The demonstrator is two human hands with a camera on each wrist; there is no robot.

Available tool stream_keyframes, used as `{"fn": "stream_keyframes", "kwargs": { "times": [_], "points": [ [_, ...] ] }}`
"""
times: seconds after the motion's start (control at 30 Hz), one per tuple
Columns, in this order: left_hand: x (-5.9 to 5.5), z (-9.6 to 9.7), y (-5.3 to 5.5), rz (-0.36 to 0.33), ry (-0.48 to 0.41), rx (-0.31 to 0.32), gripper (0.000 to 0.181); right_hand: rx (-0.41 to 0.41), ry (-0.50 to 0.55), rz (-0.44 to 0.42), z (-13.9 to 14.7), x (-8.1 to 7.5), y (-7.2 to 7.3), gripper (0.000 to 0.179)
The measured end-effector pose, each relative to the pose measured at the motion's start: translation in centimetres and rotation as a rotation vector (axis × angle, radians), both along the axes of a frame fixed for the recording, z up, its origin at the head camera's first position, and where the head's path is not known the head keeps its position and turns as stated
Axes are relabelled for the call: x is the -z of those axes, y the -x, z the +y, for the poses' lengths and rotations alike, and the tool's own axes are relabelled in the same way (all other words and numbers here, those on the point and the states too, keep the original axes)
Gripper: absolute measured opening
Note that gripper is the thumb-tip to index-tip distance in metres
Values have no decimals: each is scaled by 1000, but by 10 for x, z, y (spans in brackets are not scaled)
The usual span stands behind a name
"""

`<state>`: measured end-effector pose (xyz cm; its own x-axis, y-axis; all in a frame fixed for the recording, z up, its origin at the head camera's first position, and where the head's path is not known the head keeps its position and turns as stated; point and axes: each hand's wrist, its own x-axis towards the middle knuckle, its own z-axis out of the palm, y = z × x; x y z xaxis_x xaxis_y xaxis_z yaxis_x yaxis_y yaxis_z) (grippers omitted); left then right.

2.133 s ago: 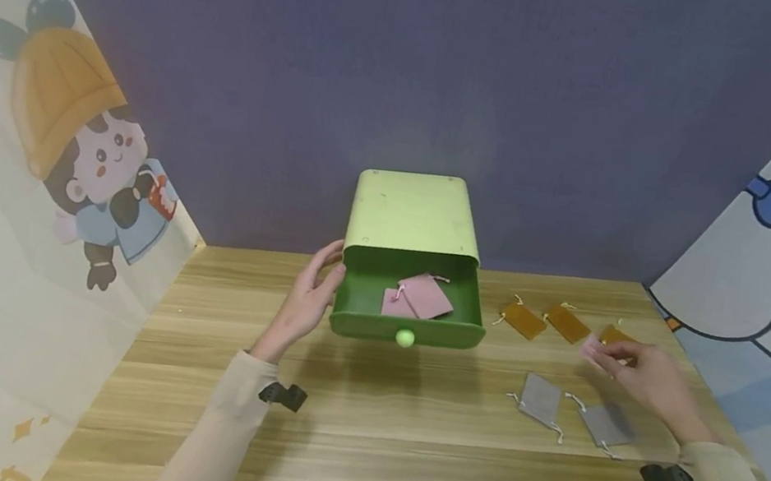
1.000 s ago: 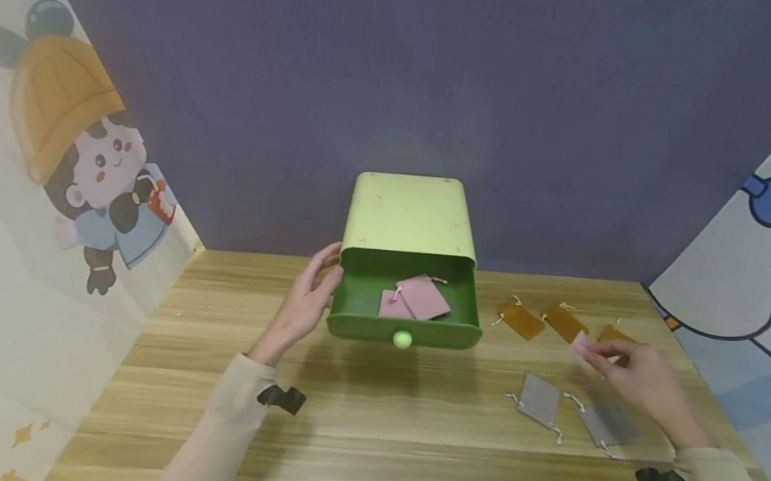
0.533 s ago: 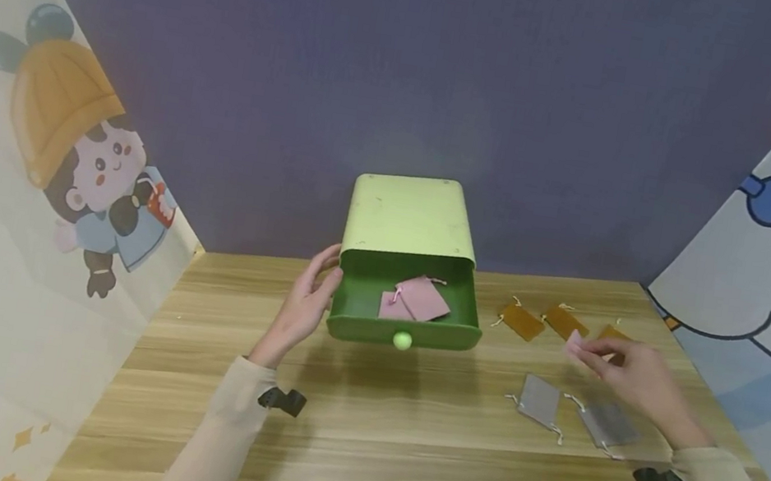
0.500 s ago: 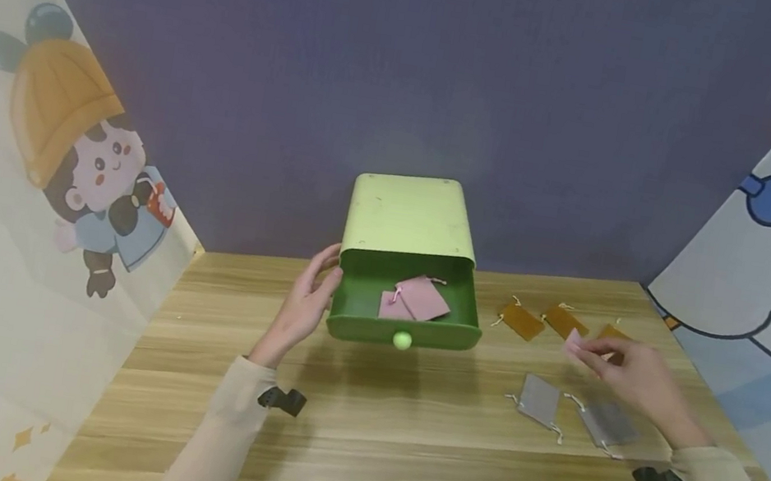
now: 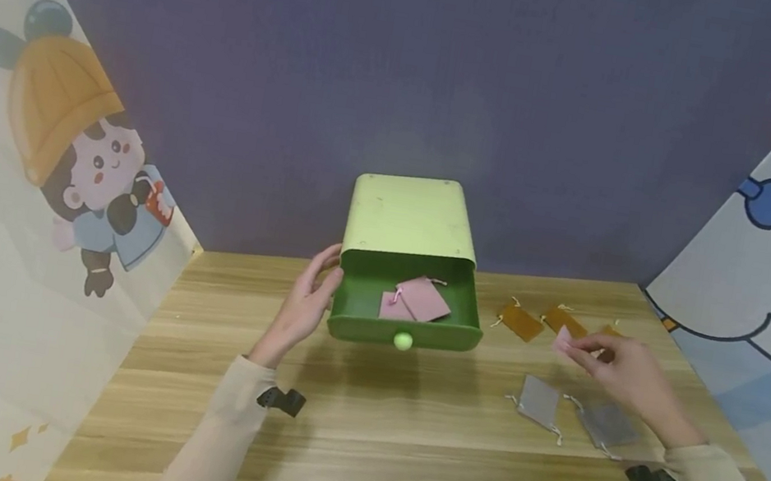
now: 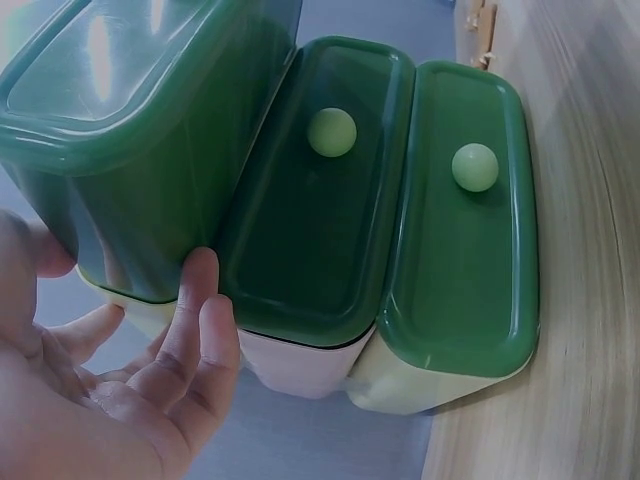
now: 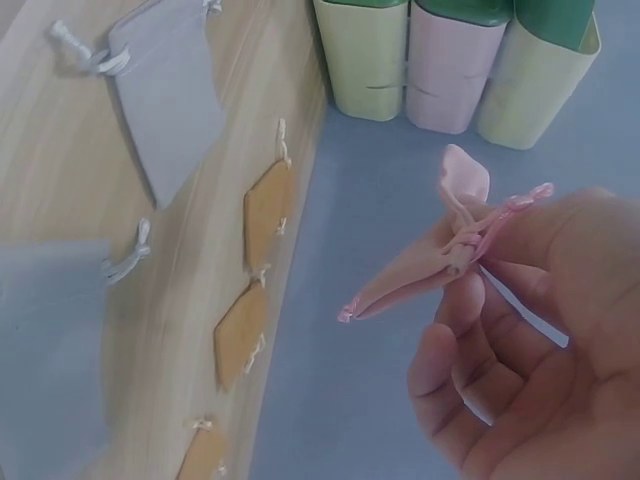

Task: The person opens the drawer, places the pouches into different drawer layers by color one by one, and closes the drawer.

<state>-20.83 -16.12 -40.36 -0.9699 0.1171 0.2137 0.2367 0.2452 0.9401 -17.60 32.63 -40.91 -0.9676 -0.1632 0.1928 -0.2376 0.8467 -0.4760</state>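
My right hand (image 5: 634, 381) pinches a small pink drawstring pouch (image 7: 415, 268) between thumb and fingertips, held above the table at the right. My left hand (image 5: 301, 303) rests with loosely bent fingers against the left side of the pulled-out top drawer (image 6: 150, 210) of a small drawer cabinet (image 5: 413, 216). Two more pink pouches (image 5: 424, 299) overlap inside that green drawer. Below it, the left wrist view shows the closed middle drawer (image 6: 300, 220) and bottom drawer (image 6: 465, 250), each with a round light green knob.
Three orange-brown pouches (image 5: 521, 322) lie in a row right of the cabinet, one partly covered by my right hand. Nearer to me are two grey pouches (image 5: 538, 401). A dark blue wall (image 5: 266, 90) stands behind the wooden table (image 5: 395, 475), with printed panels at both sides.
My right hand has moved a little left with the pink pouch, off the rightmost orange-brown pouch and towards the cabinet. The left hand and the drawer have stayed as they were.
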Motion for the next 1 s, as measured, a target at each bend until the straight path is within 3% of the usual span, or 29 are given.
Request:
{"fn": "stream_keyframes", "kwargs": {
  "times": [1.0],
  "points": [
    [2, 0, 0, -3, -16, 4, 57, -42, 5, 35, -25, -16, -3, 31]
  ]
}}
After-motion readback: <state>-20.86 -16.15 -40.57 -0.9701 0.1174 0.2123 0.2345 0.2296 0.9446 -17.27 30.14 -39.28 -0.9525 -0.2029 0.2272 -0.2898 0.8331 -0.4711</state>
